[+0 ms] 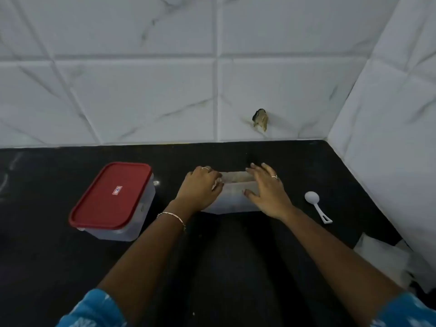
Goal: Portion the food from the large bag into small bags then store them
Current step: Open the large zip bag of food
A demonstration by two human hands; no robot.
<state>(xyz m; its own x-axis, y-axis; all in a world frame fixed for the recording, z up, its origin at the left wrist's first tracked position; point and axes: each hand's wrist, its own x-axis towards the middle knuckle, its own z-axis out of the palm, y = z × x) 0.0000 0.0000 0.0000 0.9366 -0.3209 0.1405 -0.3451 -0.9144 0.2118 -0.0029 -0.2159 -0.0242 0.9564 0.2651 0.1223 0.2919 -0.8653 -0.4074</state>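
A clear plastic bag [233,197] with pale food inside lies flat on the black counter [236,256], its far end folded over. My left hand [200,188] rests on the bag's left end, fingers curled on the fold. My right hand [266,192] lies on its right end with fingers spread, pressing down. A clear storage box with a red lid [113,197] stands shut to the left of the bag. A white plastic scoop [317,207] lies on the counter to the right.
White marble-look tiled walls meet in a corner at the back right, with a broken hole [260,119] in the back wall. Some crumpled clear plastic bags [387,258] lie at the counter's right edge by the side wall.
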